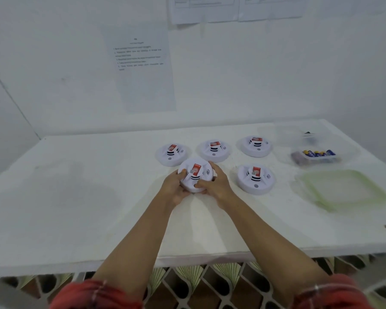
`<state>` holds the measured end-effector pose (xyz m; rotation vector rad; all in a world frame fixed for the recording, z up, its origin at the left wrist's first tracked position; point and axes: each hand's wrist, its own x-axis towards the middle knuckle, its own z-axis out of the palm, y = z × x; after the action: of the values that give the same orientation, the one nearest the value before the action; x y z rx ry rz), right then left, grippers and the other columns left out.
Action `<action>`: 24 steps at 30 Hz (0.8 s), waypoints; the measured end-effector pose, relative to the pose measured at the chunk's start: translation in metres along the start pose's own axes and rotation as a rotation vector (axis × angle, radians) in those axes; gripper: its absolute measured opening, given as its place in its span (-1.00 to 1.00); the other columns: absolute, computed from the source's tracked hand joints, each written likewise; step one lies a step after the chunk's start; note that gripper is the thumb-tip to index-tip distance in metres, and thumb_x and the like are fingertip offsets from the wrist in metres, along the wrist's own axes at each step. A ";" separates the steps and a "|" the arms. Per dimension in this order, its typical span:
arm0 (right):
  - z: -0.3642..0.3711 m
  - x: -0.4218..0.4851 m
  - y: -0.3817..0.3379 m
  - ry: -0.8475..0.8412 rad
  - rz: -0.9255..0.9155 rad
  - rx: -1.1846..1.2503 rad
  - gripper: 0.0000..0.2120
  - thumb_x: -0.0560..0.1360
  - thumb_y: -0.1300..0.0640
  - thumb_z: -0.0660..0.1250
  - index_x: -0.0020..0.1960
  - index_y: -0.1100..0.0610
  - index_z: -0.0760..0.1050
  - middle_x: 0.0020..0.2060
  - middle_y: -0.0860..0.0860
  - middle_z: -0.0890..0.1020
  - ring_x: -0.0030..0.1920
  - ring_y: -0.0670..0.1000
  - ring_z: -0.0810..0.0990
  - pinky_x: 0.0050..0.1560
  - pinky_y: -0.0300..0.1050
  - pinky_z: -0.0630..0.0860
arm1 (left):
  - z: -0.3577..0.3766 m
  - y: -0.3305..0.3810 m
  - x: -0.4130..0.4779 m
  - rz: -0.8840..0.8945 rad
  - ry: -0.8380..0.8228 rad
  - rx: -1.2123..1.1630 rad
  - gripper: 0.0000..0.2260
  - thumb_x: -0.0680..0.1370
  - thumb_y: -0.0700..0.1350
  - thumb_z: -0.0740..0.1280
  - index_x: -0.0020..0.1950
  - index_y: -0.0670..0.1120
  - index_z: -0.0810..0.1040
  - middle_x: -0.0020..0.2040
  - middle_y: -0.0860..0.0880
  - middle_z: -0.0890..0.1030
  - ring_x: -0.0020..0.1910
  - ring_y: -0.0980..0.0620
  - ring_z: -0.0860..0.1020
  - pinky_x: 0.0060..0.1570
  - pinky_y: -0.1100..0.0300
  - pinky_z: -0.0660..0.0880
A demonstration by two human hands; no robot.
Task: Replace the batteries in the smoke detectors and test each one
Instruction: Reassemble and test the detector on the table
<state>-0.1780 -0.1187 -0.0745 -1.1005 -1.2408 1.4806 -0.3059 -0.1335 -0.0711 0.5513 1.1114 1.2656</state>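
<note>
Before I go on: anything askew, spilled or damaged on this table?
Nothing stands out. Both hands hold one smoke detector; four others sit flat, and the batteries stay in their clear container, its lid lying alongside.

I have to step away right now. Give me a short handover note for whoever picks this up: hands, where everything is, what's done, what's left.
Left hand and right hand together grip the held detector above the table.
Four other detectors sit on the table, one to its right and three in a back row.
Batteries lie in a clear container, far right; green-rimmed lid in front.
Done: no detector visibly opened.
Left: swap batteries and test all five.
</note>
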 end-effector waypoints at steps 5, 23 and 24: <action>0.003 0.000 0.003 0.017 0.002 -0.012 -0.59 0.34 0.42 0.36 0.10 0.10 0.45 0.01 0.07 0.58 -0.02 0.04 0.54 -0.20 -0.10 0.51 | -0.005 -0.002 0.003 -0.009 -0.016 0.015 -0.67 0.63 -0.16 0.13 0.36 -0.25 0.39 0.21 -0.22 0.54 -0.04 -0.08 0.56 0.04 -0.02 0.49; 0.002 0.004 0.004 0.023 -0.062 -0.017 -0.56 0.36 0.39 0.38 -0.02 -0.13 0.43 0.04 0.02 0.57 0.07 0.05 0.55 -0.04 0.05 0.56 | -0.002 -0.002 0.011 -0.001 -0.026 0.010 -0.69 0.63 -0.16 0.13 0.35 -0.20 0.40 0.17 -0.15 0.53 -0.09 -0.02 0.56 -0.12 0.06 0.54; 0.002 0.004 0.005 0.022 -0.064 -0.013 -0.56 0.37 0.39 0.38 0.00 -0.12 0.43 0.04 0.02 0.58 0.07 0.05 0.55 -0.08 0.02 0.57 | -0.003 -0.002 0.011 -0.002 -0.030 0.006 -0.69 0.63 -0.16 0.12 0.35 -0.20 0.41 0.17 -0.16 0.53 -0.09 -0.02 0.56 -0.09 0.05 0.52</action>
<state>-0.1812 -0.1156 -0.0796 -1.0734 -1.2608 1.4112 -0.3082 -0.1244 -0.0780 0.5723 1.0904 1.2491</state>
